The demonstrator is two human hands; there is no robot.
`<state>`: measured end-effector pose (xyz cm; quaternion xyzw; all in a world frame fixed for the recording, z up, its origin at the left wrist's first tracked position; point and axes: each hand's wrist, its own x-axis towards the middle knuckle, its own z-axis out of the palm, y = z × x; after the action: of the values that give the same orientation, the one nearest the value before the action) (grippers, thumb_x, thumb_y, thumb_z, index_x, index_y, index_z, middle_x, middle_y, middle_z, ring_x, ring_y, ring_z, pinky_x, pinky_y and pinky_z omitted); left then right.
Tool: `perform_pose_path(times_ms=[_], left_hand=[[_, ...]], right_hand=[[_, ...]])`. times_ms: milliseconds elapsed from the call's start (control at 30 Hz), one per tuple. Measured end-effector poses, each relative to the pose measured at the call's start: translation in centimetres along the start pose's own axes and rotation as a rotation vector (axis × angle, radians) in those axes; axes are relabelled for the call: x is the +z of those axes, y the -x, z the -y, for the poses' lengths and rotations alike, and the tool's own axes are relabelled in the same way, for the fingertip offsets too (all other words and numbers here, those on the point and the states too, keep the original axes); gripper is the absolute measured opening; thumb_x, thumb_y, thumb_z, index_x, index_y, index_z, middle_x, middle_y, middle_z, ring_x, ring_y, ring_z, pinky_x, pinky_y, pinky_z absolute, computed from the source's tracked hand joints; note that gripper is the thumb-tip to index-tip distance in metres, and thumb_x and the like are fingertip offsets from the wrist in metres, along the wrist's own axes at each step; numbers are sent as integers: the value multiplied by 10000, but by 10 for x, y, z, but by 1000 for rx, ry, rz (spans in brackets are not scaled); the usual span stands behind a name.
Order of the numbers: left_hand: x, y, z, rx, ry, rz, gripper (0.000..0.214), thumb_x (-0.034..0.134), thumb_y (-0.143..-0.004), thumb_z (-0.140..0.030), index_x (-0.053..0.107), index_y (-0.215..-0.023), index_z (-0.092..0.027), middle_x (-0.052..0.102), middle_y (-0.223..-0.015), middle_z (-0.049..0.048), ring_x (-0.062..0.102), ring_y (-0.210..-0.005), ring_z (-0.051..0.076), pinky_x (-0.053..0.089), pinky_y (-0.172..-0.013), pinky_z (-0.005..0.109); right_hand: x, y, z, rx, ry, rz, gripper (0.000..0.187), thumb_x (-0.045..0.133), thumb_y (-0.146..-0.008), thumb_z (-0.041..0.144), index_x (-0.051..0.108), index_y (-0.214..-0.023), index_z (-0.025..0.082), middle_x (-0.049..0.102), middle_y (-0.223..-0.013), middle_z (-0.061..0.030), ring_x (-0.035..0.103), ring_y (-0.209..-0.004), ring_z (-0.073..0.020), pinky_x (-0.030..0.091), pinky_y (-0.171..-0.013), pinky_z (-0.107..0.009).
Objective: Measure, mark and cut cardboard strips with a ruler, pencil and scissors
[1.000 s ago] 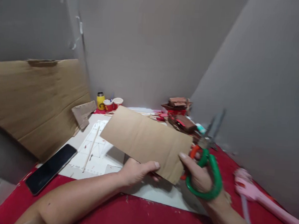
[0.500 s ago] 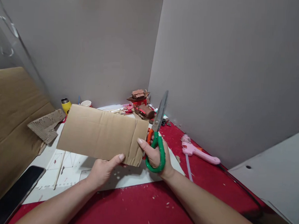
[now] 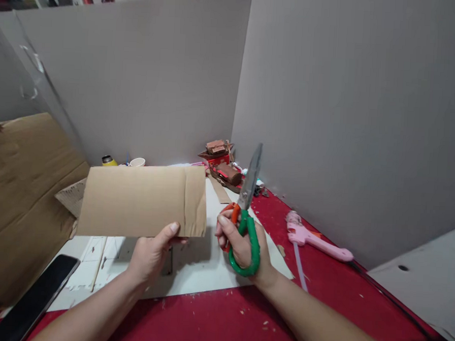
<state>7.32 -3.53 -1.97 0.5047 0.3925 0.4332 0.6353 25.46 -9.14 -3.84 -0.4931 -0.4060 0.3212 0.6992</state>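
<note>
My left hand [image 3: 151, 253] grips the lower edge of a rectangular brown cardboard piece [image 3: 142, 200], holding it up above the table with the thumb on its front face. My right hand [image 3: 239, 242] is closed on a pair of scissors [image 3: 246, 212] with green and orange handles, the blades pointing up and nearly together. The scissors stand just right of the cardboard's right edge, not touching it. A white board [image 3: 214, 271] lies on the red table under both hands.
A pink glue gun [image 3: 317, 241] lies on the red table [image 3: 212, 322] at the right. A dark phone [image 3: 33, 298] rests at the lower left. Large cardboard sheet [image 3: 16, 190] leans at left. Cups [image 3: 137, 161], sticks and brown scraps [image 3: 223, 165] crowd the far corner. Grey partitions enclose the table.
The cardboard has been lifted and levelled, and my right hand with the scissors has come off its right edge. The view has swung right since a second ago.
</note>
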Motion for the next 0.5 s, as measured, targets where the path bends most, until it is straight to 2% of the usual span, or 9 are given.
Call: perform_pose_path(times_ms=[133,267,333,400,500], left_hand=[[3,-4,-26,66,254,-40,312,908,-587,-377,779,-745,-141,759,-800,53,678,-706,175,579,-632,260],[3,-2,-51,216,366,-89,254,919,-584,-288,765,-735,-152,748,-773,20,688,-692,160,597,-601,246],[5,-2,-63,307,412,-108,229,913,-598,-244,754,-746,-171,742,-774,-1,689,-677,153,602,-585,247],[9,-4,-73,376,446,-112,228,909,-607,-220,744,-760,-180,744,-797,-8,692,-682,151,609,-594,256],[21,-7,-85,453,485,-105,279,905,-618,-215,749,-848,-188,749,-833,-10,696,-708,151,617,-621,268]], right_hand=[[1,10,-1,98,5,66,505,662,-787,666,568,-883,180,527,-530,51,461,-404,-94,381,-388,-203],[4,18,-9,163,32,272,574,557,-822,737,561,-942,176,492,-587,47,423,-447,-94,355,-418,-213],[6,19,-16,101,25,364,609,506,-833,761,555,-1002,178,481,-639,36,431,-504,-113,364,-455,-232],[7,18,-21,-23,51,439,640,492,-824,780,545,-1046,182,484,-701,19,446,-585,-135,385,-519,-256],[7,15,-25,-131,119,547,642,472,-826,790,517,-1052,191,477,-734,13,421,-630,-140,367,-556,-265]])
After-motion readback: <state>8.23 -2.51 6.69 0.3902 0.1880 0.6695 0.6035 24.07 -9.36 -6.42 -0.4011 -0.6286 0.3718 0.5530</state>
